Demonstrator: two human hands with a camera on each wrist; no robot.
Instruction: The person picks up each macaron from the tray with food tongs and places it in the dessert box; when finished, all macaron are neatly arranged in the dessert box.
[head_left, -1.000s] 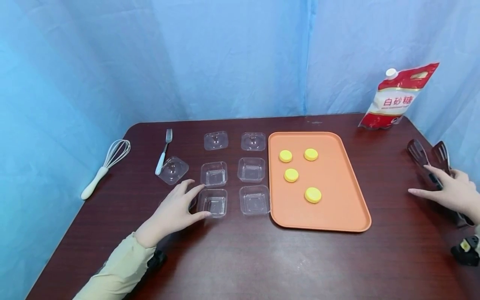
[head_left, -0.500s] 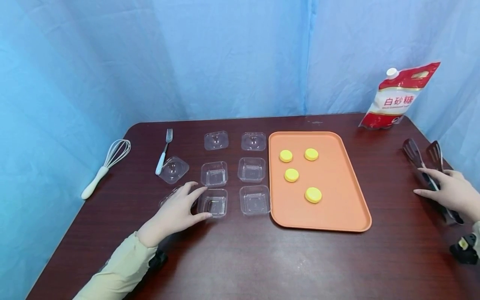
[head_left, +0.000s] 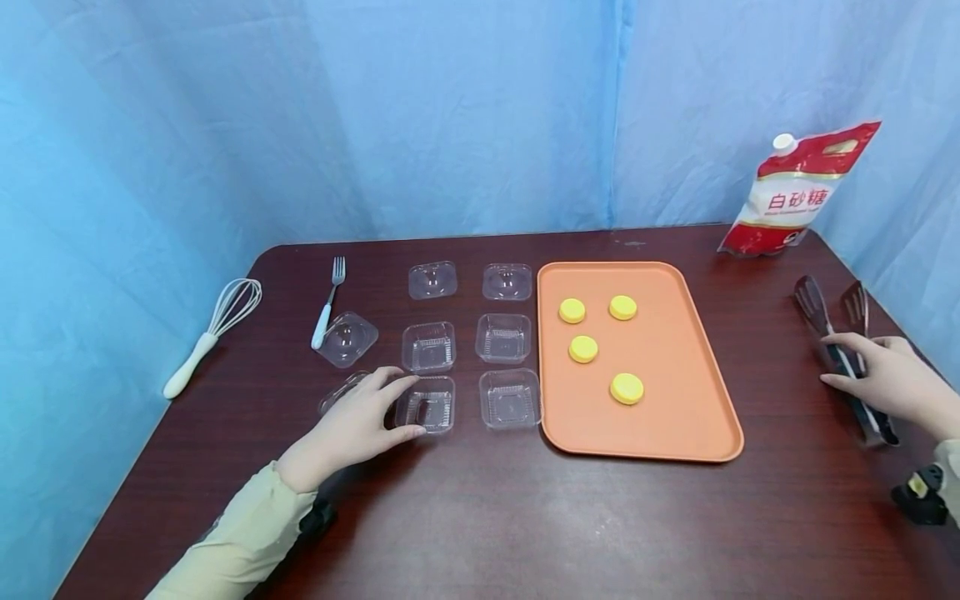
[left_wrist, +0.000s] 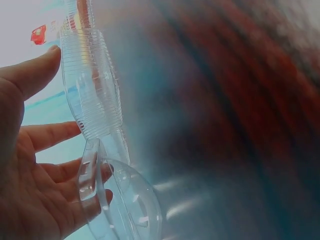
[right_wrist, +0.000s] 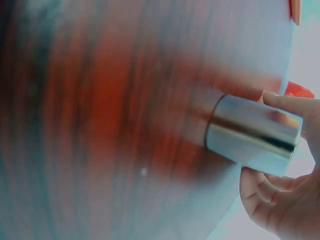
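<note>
Plainly, the right hand [head_left: 883, 380] grips slotted, shiny metal-handled tongs [right_wrist: 252, 134].

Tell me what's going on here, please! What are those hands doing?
Someone's right hand is holding a pair of tongs. Their left hand is at a clear plastic tub, with the thumb and a finger by its edge. Between the hands, four yellow discs sit on an orange tray.
</note>
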